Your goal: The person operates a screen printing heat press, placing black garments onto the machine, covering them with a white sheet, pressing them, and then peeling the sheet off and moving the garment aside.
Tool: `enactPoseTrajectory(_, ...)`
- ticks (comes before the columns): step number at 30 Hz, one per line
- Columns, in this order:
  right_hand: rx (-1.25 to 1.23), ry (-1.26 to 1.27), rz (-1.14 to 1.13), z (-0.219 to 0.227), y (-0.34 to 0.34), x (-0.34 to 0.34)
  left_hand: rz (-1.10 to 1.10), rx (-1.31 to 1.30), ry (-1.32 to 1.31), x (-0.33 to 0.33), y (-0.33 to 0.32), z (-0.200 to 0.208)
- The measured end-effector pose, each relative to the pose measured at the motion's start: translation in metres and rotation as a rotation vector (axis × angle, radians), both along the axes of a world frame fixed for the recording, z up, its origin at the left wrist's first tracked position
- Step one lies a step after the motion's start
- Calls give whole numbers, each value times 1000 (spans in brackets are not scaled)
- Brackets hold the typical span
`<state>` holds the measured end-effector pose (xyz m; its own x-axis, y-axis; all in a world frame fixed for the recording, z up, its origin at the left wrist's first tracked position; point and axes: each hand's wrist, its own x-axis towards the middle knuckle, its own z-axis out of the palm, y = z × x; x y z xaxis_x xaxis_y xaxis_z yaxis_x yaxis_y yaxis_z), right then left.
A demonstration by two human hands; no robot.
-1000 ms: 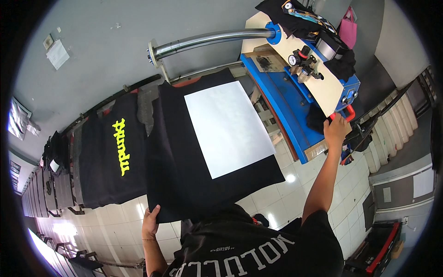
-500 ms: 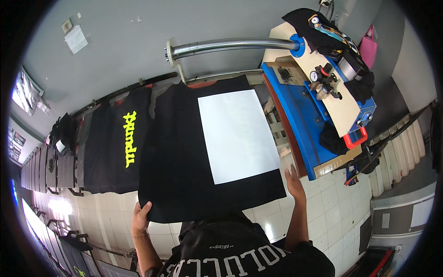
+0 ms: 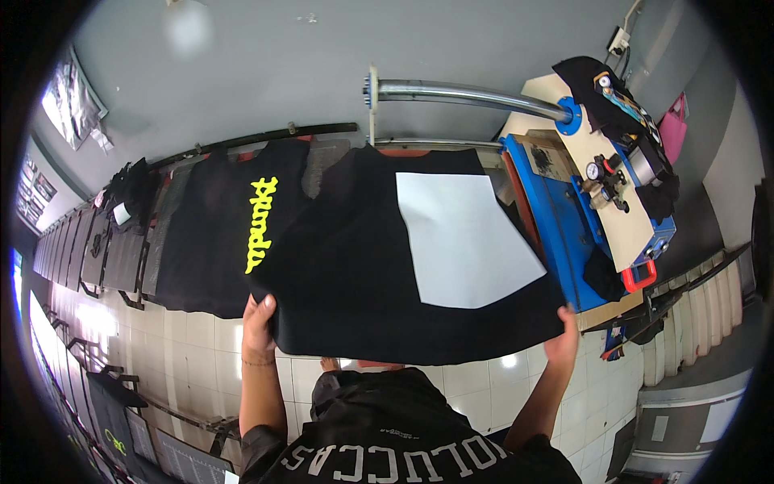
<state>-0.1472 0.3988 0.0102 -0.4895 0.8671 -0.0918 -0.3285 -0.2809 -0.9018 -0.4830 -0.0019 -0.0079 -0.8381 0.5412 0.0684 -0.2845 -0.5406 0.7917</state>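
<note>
A black fabric panel (image 3: pixel 339 274), shaped like a cut shirt piece, spans the space in front of me. Its near edge is lifted and sags a little between my hands. My left hand (image 3: pixel 258 323) pinches its near left corner, thumb on top. At the near right corner, my right hand (image 3: pixel 563 335) grips the cloth, its fingers partly hidden. A white sheet (image 3: pixel 463 242) rests on the panel's right half, bent over the lifted part. Just left lies a second black panel (image 3: pixel 201 242) with neon-yellow lettering (image 3: pixel 262 222).
At the right stands a blue press machine (image 3: pixel 556 234) with a steel bar (image 3: pixel 468 95), a pressure gauge (image 3: pixel 593 171) and a red handle (image 3: pixel 639 277). Dark flat boards (image 3: pixel 121 258) run in a row to the left. A grey wall (image 3: pixel 266 64) backs the tables.
My right hand, apart from the cloth before, now grips its right corner. The near edge has been raised, and the white sheet bends with it. The view has shifted left.
</note>
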Motion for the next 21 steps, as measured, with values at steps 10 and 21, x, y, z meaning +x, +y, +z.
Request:
enactPoseTrajectory(10, 264, 525, -109, 210, -120, -186, 312, 251, 150, -152, -131, 146)
enactPoseTrajectory(21, 307, 144, 265, 212, -179, -590, 451, -319, 145, -534, -336, 151)
